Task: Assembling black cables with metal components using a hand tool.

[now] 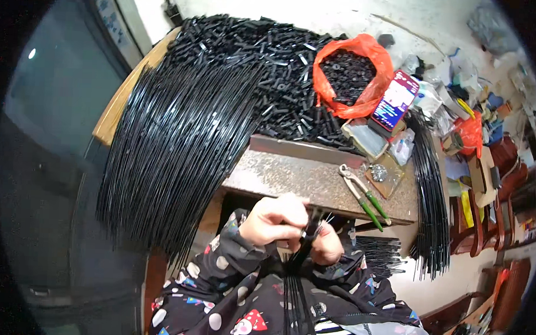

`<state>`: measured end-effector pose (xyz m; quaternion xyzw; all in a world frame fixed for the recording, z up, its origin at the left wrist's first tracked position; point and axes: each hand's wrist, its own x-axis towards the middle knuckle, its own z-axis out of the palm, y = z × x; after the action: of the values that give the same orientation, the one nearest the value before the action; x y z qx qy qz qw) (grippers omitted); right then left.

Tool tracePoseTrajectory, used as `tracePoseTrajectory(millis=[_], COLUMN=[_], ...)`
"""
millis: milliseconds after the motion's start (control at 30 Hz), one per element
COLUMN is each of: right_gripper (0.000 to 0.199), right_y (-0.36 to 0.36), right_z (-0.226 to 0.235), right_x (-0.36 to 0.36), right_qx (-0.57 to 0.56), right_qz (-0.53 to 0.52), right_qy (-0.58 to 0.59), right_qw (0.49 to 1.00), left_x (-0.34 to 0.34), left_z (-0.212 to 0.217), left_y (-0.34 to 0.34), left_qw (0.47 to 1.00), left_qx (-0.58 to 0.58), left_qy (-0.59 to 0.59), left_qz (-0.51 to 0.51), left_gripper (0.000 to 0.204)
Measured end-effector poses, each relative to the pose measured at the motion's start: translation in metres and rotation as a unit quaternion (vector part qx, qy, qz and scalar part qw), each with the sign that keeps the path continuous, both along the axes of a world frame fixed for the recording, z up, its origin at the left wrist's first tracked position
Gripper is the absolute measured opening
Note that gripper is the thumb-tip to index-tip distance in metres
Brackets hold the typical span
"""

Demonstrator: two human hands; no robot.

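Note:
My left hand (276,220) is closed, fingers pinched at the upper end of a bundle of thin black rods (296,298). My right hand (327,245) wraps round the same bundle just below. The rods hang down over my lap. A few pale tips stick out by my right fingers; the small part under my left fingertips is too blurred to make out. Both hands are just in front of the worktable's near edge (268,170). Pliers with green handles (364,197) lie on the table beyond my right hand.
A wide sheaf of black rods (180,147) overhangs the table's left side; another bundle (429,202) hangs at the right. Short black plastic pieces (237,42) are heaped behind. A red plastic bag (326,57) holds small black parts. A lit phone (394,101) leans beside it. Clutter fills the right.

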<state>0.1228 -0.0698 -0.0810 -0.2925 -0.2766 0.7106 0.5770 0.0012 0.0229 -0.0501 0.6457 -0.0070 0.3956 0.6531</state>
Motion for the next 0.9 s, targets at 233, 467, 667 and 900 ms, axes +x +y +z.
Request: tracePoseTrajectory(millis=[233,467,667,900], right_gripper=[0.012,0.006,0.007,0.016], right_y=[-0.008,0.024,0.026,0.015], right_z=[-0.009,0.008,0.006,0.016], right_x=[0.000,-0.013,-0.025,-0.030], right_qx=[0.104,0.024,0.089,0.118], right_qz=[0.067,-0.427,-0.447,-0.412], right_qy=[0.110,-0.020,-0.092,-0.139], right_qw=[0.986,0.904,0.885,0.893], left_x=[0.006,0.010,0.008,0.009], left_z=[-0.007,0.010,0.023,0.010], left_y=[0.005,0.002,-0.011,-0.014], left_qw=[0.987,0.979,0.953,0.977], left_qx=[-0.045,-0.194,-0.300,-0.031], left_qy=[-0.042,0.063,0.028,0.157], left_qz=[-0.147,-0.002,-0.033,0.137], left_gripper=[0.017,0.092,0.099,0.035])
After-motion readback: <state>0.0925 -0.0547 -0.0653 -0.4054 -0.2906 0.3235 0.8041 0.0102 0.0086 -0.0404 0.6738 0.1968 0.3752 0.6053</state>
